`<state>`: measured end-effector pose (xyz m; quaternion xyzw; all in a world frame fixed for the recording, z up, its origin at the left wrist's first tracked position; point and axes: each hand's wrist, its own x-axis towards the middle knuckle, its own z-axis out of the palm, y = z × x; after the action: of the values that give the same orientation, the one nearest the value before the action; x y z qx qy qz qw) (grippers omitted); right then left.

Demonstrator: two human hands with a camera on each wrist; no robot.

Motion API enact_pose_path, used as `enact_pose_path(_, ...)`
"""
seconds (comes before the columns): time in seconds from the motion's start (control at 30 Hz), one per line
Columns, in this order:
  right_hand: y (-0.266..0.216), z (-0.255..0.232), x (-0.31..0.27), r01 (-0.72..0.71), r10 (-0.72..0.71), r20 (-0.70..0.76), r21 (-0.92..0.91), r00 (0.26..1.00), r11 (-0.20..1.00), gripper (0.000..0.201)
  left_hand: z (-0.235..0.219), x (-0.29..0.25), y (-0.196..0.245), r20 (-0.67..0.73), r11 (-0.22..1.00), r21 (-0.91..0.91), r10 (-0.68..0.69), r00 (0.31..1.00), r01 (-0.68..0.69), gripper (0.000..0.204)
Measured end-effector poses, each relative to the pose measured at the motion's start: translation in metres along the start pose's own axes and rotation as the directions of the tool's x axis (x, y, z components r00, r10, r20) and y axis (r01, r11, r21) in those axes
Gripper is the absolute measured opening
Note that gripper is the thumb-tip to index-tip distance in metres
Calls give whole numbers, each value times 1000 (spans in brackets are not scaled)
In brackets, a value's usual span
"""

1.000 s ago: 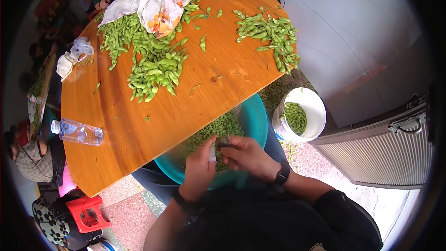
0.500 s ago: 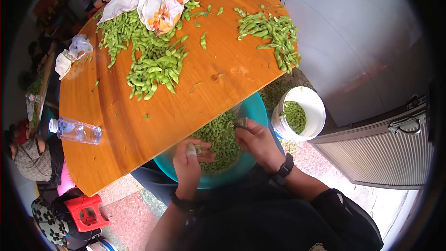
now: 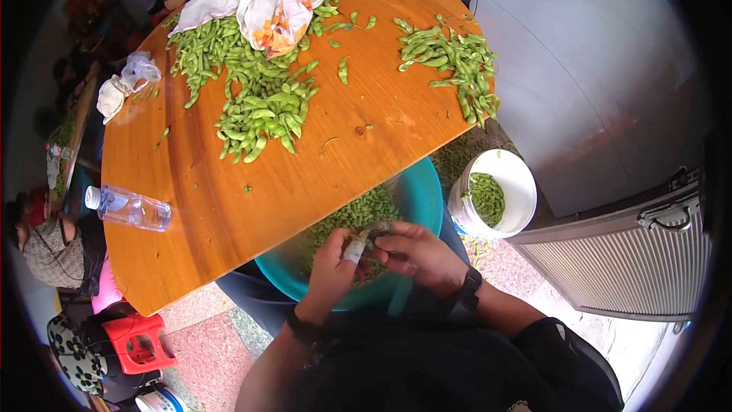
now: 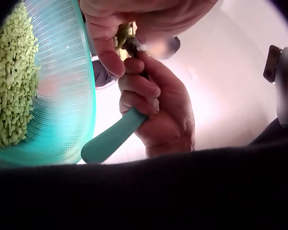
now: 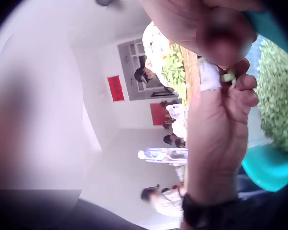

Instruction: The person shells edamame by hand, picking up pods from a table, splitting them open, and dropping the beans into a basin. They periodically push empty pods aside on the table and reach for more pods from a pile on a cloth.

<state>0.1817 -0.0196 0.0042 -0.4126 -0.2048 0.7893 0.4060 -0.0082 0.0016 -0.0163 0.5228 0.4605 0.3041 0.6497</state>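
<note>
Both hands meet above a teal basin [image 3: 433, 206] of shelled green beans [image 3: 366, 210]. My left hand [image 3: 329, 273], white tape [image 3: 354, 249] round its thumb, pinches a green pod [image 5: 227, 76], partly hidden by fingers. My right hand [image 3: 427, 259] touches the left at the fingertips. In the left wrist view, the right hand [image 4: 158, 103] has its fingers curled round a teal handle [image 4: 116, 138]; the tool's other end is mostly hidden. The left hand [image 4: 149, 17] lies above it there, at the pod.
A wooden table [image 3: 305, 191] carries piles of pods [image 3: 267, 118], a floral cloth [image 3: 274, 11] and a plastic bottle [image 3: 133, 210]. A white bucket [image 3: 522, 206] with pods stands right of the basin. A red stool [image 3: 137, 342] is at lower left. Other people sit around.
From half a second ago, my hands have come together over the basin; the left fingers, earlier spread apart from the right hand, are now drawn in. The head view has shifted slightly.
</note>
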Motion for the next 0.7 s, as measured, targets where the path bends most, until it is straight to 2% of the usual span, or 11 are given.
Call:
enact_pose_path(0.03, 0, -2, 0, -58, 54, 35, 96, 998, 994, 9, -1, -1, -2, 2, 999, -35, -6, 1000, 6, 15)
enact_pose_path(0.17, 1, 3, -3, -69, 67, 20, 94, 998, 993, 12, -6, -5, -3, -6, 995, -93, 22, 1000, -23, 14)
enact_pose_path(0.23, -3, 7, -7, -54, 51, 41, 62, 998, 997, 9, -10, -9, 2, -13, 975, -222, -24, 1000, 21, 13)
enact_pose_path(0.27, -3, 8, -7, -53, 51, 40, 62, 998, 997, 9, -11, -9, 4, -12, 975, -222, -24, 1000, 21, 13)
enact_pose_path(0.37, -3, 11, -7, -1, 2, 66, -21, 998, 1000, 8, -15, -8, 9, -1, 967, -253, -31, 1000, 30, 13)
enact_pose_path(0.43, -9, 16, -11, 45, -39, 32, -238, 999, 970, 9, -17, -8, 11, 20, 964, -261, -52, 998, 56, 10)
enact_pose_path(0.57, -16, 26, -17, 70, -62, 35, -296, 997, 953, 12, -17, -11, 23, 43, 971, -236, -35, 998, 44, 9)
enact_pose_path(0.7, -14, 29, -16, 106, -99, 38, -329, 994, 939, 16, -20, -13, 30, -1, 980, -189, -55, 998, 54, 8)
